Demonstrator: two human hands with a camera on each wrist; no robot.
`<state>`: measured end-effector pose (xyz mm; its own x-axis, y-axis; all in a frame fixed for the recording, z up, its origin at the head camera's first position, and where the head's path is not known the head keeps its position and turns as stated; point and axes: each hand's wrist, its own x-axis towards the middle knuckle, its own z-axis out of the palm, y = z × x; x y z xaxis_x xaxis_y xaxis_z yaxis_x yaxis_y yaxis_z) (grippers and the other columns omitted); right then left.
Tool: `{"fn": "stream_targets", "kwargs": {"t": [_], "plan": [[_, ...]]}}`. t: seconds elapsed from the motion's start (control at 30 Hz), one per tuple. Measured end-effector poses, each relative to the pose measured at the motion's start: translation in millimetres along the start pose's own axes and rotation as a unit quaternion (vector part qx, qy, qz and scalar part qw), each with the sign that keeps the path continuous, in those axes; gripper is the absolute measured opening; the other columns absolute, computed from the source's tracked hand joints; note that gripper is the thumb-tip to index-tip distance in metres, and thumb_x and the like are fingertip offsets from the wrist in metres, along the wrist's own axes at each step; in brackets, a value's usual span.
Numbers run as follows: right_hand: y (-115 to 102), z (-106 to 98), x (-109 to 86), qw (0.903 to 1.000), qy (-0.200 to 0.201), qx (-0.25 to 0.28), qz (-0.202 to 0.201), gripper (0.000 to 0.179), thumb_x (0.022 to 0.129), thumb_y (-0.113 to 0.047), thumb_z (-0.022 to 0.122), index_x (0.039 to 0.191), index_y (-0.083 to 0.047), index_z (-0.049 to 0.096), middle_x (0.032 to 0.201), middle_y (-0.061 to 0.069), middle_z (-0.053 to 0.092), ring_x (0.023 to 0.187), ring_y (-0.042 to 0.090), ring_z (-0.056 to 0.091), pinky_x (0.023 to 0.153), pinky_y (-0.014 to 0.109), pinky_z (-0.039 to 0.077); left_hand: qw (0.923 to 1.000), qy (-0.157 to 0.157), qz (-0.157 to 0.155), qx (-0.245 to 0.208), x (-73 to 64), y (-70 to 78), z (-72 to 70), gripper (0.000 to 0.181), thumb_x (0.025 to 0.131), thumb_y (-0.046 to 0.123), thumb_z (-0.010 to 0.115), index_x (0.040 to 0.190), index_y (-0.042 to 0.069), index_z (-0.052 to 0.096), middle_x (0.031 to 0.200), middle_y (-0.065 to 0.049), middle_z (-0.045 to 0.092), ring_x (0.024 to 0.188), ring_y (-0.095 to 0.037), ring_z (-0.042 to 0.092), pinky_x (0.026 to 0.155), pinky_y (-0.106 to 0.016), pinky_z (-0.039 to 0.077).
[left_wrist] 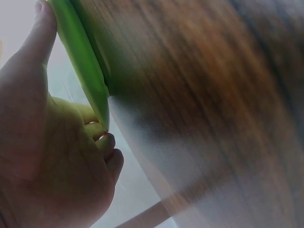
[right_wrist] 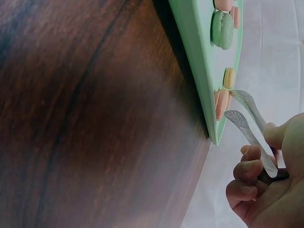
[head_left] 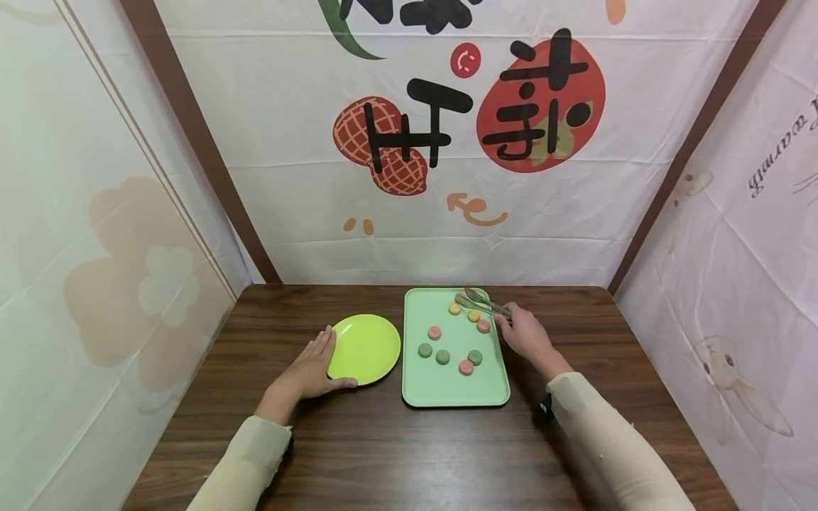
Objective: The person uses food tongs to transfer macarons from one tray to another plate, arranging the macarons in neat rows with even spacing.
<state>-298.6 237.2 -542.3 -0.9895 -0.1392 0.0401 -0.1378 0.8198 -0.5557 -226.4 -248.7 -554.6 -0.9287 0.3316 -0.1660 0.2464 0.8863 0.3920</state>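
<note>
My left hand (head_left: 311, 367) lies along the left side of a round yellow-green plate (head_left: 367, 349), fingers extended and thumb at the near rim. The left wrist view shows the hand against the edge of the plate (left_wrist: 78, 50). In my right hand (head_left: 527, 333) I hold metal tongs (head_left: 491, 305) with perforated ends. Their two arms are spread, over the far right part of a mint-green tray (head_left: 447, 390). The tips are near a yellow macaron (right_wrist: 229, 78) and a pink macaron (right_wrist: 221, 104); whether they touch either, I cannot tell.
Several more macarons lie scattered on the tray, among them a pink one (head_left: 434, 333) and a green one (head_left: 443, 357). Plate and tray stand side by side on a dark wooden table (head_left: 383, 454). A printed white cloth (head_left: 287, 177) hangs behind the table.
</note>
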Motion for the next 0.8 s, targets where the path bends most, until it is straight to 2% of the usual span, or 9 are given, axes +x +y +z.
{"fn": "stream_targets", "kwargs": {"t": [0.17, 0.4, 0.8], "plan": [[0.0, 0.5, 3.7, 1.0000, 0.000, -0.004, 0.001, 0.044, 0.114, -0.033, 0.054, 0.142, 0.002, 0.057, 0.106, 0.016, 0.072, 0.078, 0.025, 0.065, 0.068, 0.045, 0.053, 1.0000, 0.001, 0.000, 0.000, 0.2, -0.2, 0.1, 0.134, 0.089, 0.075, 0.073, 0.166, -0.014, 0.009, 0.176, -0.031, 0.004, 0.164, -0.047, 0.008, 0.133, -0.059, 0.014], [0.3, 2.9, 4.9, 0.9999, 0.000, -0.014, 0.001, 0.047, 0.115, -0.033, 0.054, 0.144, 0.004, 0.056, 0.117, 0.021, 0.072, 0.092, 0.031, 0.071, 0.076, 0.052, 0.058, 1.0000, 0.002, 0.003, 0.004, 1.5, -2.6, 2.0, 0.134, 0.089, 0.075, 0.073, 0.166, -0.014, 0.009, 0.176, -0.032, 0.005, 0.164, -0.047, 0.009, 0.133, -0.059, 0.014], [0.7, 2.8, 6.2, 0.9999, 0.003, -0.010, -0.004, 0.049, 0.114, -0.033, 0.055, 0.146, 0.004, 0.056, 0.122, 0.024, 0.071, 0.100, 0.037, 0.072, 0.081, 0.056, 0.059, 1.0000, 0.005, 0.004, 0.002, 2.5, -5.2, 4.4, 0.135, 0.088, 0.076, 0.073, 0.166, -0.013, 0.009, 0.176, -0.031, 0.005, 0.164, -0.047, 0.010, 0.133, -0.059, 0.015]]}}
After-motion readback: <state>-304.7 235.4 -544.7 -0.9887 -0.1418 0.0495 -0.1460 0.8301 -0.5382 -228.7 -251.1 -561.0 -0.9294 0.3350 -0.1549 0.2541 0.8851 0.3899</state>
